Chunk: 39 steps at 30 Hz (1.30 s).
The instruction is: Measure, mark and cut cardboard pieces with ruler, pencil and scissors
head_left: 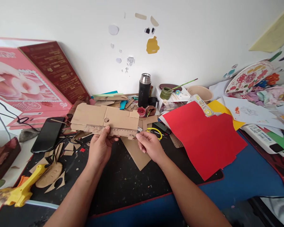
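A folded piece of brown cardboard (90, 114) with a round hole is held up over the black mat. Along its lower edge lies a clear ruler (123, 131). My left hand (101, 145) is closed on both, the thumb pressing the ruler against the card and the fingers behind. At the ruler's right end, my right hand (151, 145) is closed, thumb and forefinger pinched together by the card's lower right corner. What they pinch, if anything, is too small to make out. Beneath the hands lies a flat cardboard sheet (137, 156).
Red sheet (203, 138) covers the right side. Behind stand a black flask (144, 91), paint jars (141, 111) and yellow-handled scissors (159, 132). At left are a phone (47, 134), cardboard scraps (68, 149) and a yellow glue gun (26, 189). A pink box (26, 78) leans on the wall.
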Available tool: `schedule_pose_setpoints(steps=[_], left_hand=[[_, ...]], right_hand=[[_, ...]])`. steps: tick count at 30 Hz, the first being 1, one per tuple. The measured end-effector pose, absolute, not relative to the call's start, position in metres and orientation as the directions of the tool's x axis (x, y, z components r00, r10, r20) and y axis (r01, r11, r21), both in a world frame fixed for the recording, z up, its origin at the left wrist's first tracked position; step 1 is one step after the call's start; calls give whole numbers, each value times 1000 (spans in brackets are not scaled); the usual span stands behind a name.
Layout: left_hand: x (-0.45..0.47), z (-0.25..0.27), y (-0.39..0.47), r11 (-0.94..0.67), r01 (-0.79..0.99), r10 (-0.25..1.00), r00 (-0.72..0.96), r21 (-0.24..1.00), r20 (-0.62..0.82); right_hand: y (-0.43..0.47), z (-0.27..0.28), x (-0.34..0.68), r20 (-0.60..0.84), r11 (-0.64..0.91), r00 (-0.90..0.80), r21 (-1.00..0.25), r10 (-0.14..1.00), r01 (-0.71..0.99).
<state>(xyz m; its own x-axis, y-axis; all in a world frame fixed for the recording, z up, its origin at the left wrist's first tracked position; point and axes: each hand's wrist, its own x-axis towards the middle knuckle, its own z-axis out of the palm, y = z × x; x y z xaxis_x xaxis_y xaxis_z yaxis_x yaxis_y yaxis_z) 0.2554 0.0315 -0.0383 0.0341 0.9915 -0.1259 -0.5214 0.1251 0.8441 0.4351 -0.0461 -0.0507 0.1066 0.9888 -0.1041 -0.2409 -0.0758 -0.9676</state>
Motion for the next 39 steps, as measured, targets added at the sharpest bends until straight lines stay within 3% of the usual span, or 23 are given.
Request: schedule_pose_setpoints(steps=[39], left_hand=[[259,-44,29,130,-529,991,48,838,-123]], right_hand=[[-47,-55,438,-111,-91,130,-984,985,-151]])
